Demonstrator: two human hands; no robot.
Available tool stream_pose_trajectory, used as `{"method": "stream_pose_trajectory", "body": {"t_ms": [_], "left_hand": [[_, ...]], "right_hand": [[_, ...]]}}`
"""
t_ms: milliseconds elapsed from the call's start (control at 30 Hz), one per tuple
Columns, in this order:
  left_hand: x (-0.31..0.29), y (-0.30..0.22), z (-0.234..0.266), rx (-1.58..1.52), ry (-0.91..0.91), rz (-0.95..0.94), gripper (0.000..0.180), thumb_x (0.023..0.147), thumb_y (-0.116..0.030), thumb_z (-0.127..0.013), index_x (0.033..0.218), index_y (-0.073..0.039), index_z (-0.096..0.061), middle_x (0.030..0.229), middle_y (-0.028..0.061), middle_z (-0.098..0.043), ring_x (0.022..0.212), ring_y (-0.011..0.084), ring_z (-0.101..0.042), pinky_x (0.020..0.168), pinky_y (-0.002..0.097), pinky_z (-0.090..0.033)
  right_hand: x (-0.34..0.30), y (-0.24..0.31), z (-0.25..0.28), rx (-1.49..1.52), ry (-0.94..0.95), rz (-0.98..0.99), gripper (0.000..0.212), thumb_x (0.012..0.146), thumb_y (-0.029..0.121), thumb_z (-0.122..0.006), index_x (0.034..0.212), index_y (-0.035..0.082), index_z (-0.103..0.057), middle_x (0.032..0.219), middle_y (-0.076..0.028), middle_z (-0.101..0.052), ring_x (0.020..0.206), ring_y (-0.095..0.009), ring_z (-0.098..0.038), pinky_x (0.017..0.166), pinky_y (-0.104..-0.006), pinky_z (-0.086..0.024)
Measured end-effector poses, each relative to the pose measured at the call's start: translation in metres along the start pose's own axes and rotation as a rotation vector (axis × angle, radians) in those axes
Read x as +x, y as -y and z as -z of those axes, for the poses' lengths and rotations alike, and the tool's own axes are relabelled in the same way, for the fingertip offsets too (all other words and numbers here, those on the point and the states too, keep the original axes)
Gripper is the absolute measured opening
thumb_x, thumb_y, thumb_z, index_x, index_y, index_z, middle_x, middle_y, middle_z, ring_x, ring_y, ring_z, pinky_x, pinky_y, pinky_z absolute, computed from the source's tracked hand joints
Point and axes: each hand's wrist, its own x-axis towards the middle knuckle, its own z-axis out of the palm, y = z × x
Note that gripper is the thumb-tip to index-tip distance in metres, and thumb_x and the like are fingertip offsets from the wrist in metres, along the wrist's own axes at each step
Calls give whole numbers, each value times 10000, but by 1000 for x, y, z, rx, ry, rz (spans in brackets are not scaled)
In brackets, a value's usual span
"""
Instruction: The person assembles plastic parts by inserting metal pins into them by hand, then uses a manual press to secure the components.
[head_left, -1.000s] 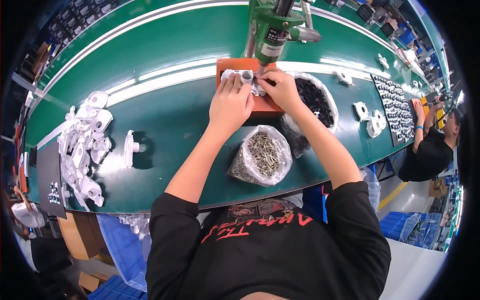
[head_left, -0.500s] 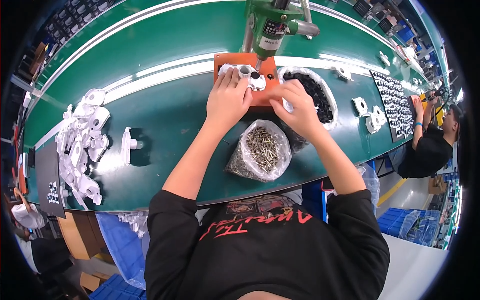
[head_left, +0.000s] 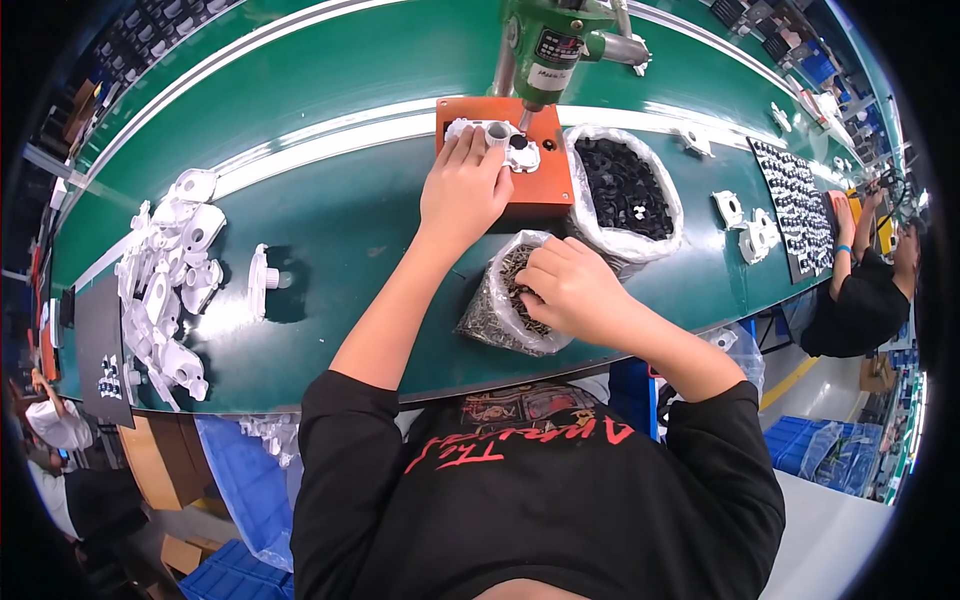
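A white plastic housing (head_left: 522,156) with a round collar lies on the orange fixture block (head_left: 550,183), and a small black piece (head_left: 518,142) sits on it. My left hand (head_left: 463,190) holds the housing's left side, fingers over the top and thumb near the collar. Just above stands the tip of a green press (head_left: 545,55). My right hand (head_left: 572,287) dips into a clear bag of metal screws or pins (head_left: 508,267), fingers curled down among them. Whatever lies between those fingertips is too small or hidden to make out.
An open bag of black plastic pieces (head_left: 625,185) stands right of the block. White housings (head_left: 170,290) are heaped at the left, with a single one (head_left: 262,282) nearer. More housings (head_left: 757,236) lie at the right by a dark tray (head_left: 790,205). Another person (head_left: 865,280) works there.
My right hand has moved from beside the fixture block, near the black pieces, down toward me into the bag of metal pieces. My left hand stays on the housing. The view has shifted slightly.
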Motion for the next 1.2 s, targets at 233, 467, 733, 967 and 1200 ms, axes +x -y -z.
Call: {"method": "stream_pose_trajectory", "body": {"t_ms": [233, 467, 733, 967, 1200], "left_hand": [[1, -1, 2, -5, -1, -3, 247, 773, -131, -590, 966, 22, -590, 1059, 237, -621, 1025, 348, -597, 948, 427, -446], [2, 0, 0, -13, 18, 1, 240, 772, -133, -590, 954, 22, -590, 1062, 243, -618, 1025, 350, -596, 945, 428, -449], [6, -3, 4, -12, 2, -7, 242, 772, -143, -588, 951, 20, -593, 1061, 241, -618, 1023, 349, -598, 941, 427, -451], [2, -2, 5, -34, 5, 3, 206, 759, -137, -596, 894, 19, -589, 1050, 249, -614, 1004, 356, -602, 943, 433, -452], [4, -2, 6, -36, -14, 8, 188, 751, -134, -601, 862, 15, -572, 1028, 244, -611, 989, 360, -601, 943, 434, -451]], "right_hand": [[-4, -3, 1, 74, 9, 6, 123, 678, 40, -662, 796, 13, -639, 756, -78, -558, 750, -254, -561, 688, -350, -468], [5, -17, 34, 400, 70, -153, 123, 715, -19, -633, 834, 4, -656, 822, -105, -627, 780, -266, -607, 710, -346, -498], [56, -115, 42, 636, -27, -621, 182, 815, 53, -600, 942, -73, -633, 869, -72, -651, 768, -116, -576, 740, -246, -465], [87, -142, 21, 860, 86, -645, 193, 777, 42, -627, 958, -22, -611, 855, -48, -642, 748, -92, -583, 615, -222, -440], [96, -147, 25, 930, 146, -648, 84, 746, 49, -616, 809, -1, -641, 724, -19, -629, 620, -74, -525, 534, -208, -389]]}}
